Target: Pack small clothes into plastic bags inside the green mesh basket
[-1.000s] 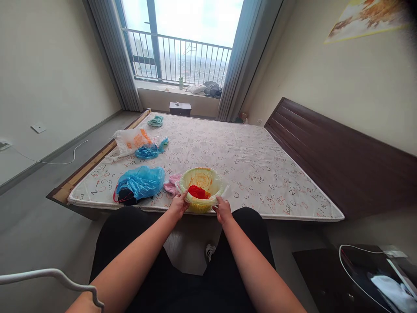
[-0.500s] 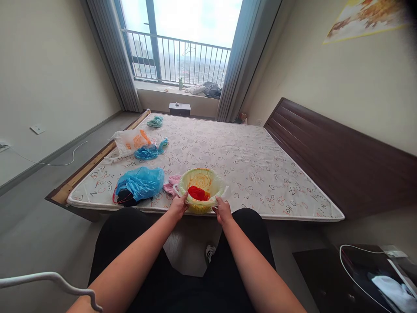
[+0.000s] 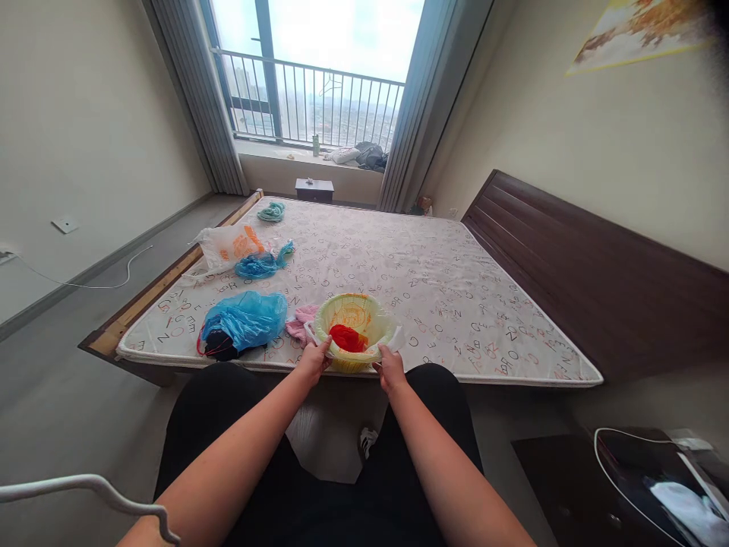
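A yellow basket stands at the near edge of the mattress, lined with a thin whitish plastic bag whose edge is folded out over the rim. Orange print shows on the bag's inside, and something bright red lies in the bottom. My left hand is closed on the bag's edge at the basket's near left side. On the near right side, my right hand pinches the bag's edge too. Both sets of fingertips are partly hidden under the rim. Just left of the basket lies a pink cloth.
Left on the mattress lie a blue plastic bag with something black, a white-and-orange plastic bag, a blue bundle and a green bundle. A dark headboard rises at right. A white cable hangs near my left arm.
Almost nothing differs. The bag's folded edge sits slightly differently around the rim, with both hands still at the same sides of the basket.
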The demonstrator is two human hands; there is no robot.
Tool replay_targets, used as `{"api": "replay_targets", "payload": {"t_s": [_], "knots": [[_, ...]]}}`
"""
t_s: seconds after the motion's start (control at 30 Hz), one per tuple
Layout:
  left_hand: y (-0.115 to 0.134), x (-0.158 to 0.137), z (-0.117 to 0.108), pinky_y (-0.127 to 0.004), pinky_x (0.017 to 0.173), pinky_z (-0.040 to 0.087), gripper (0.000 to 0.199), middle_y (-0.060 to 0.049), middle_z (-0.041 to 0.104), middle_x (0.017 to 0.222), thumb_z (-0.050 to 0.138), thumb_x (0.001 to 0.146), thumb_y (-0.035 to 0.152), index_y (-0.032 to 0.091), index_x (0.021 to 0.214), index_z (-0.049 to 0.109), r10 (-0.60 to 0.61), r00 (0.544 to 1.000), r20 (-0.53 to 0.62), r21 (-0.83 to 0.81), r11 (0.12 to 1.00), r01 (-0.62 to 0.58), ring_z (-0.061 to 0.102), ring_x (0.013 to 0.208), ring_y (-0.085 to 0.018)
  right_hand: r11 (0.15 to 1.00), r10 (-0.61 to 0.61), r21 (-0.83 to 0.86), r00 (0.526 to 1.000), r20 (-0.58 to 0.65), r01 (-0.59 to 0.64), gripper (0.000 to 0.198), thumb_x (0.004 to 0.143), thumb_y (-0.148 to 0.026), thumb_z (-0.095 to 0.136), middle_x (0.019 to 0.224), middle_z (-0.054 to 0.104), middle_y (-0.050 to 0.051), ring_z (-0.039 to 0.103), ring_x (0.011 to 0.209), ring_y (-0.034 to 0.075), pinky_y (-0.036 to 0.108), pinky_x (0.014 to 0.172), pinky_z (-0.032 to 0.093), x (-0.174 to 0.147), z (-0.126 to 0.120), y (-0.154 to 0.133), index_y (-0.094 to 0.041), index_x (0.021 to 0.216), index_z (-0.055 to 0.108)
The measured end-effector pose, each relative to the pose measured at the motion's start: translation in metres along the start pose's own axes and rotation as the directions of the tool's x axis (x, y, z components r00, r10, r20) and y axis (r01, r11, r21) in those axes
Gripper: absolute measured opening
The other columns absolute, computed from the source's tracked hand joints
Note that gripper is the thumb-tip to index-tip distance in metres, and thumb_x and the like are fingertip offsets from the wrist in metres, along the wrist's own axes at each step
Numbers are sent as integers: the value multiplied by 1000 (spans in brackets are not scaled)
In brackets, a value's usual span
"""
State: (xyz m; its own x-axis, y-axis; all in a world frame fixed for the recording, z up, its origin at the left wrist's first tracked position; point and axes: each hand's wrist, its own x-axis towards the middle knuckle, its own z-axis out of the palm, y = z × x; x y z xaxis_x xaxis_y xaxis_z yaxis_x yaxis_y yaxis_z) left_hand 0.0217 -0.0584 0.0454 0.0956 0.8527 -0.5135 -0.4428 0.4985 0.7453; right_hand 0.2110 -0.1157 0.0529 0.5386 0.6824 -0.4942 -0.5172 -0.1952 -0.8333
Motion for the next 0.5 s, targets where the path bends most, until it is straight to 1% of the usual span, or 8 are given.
{"api": "replay_targets", "payload": {"t_s": [0.17,0.33,0.5], "knots": [[-3,3,-2,-21,55,50,52,-7,75,105,89,80,32,23,124,63,-8,1000,-5,9,1000,8,71,69,-15,1000,1,-21,1000,-10,-1,35,71,-35,73,96,75,2,70,80,18,22,51,52,0,-1,1,-23,103,65],[-2,3,-2,-19,53,50,47,-9,75,109,86,83,31,23,123,64,-12,1000,-12,17,1000,13,71,70,-14,1000,3,-27,1000,-15,-3,34,73,-34,71,97,75,2,71,81,19,23,51,52,0,-1,1,-22,104,65],[-1,2,-1,-19,52,49,47,-8,75,106,86,82,32,22,123,64,-10,1000,-21,16,1000,10,70,67,-14,999,4,-32,1000,-17,-4,33,73,-34,71,96,75,3,70,80,18,22,51,52,0,0,1,-21,103,65]]}}
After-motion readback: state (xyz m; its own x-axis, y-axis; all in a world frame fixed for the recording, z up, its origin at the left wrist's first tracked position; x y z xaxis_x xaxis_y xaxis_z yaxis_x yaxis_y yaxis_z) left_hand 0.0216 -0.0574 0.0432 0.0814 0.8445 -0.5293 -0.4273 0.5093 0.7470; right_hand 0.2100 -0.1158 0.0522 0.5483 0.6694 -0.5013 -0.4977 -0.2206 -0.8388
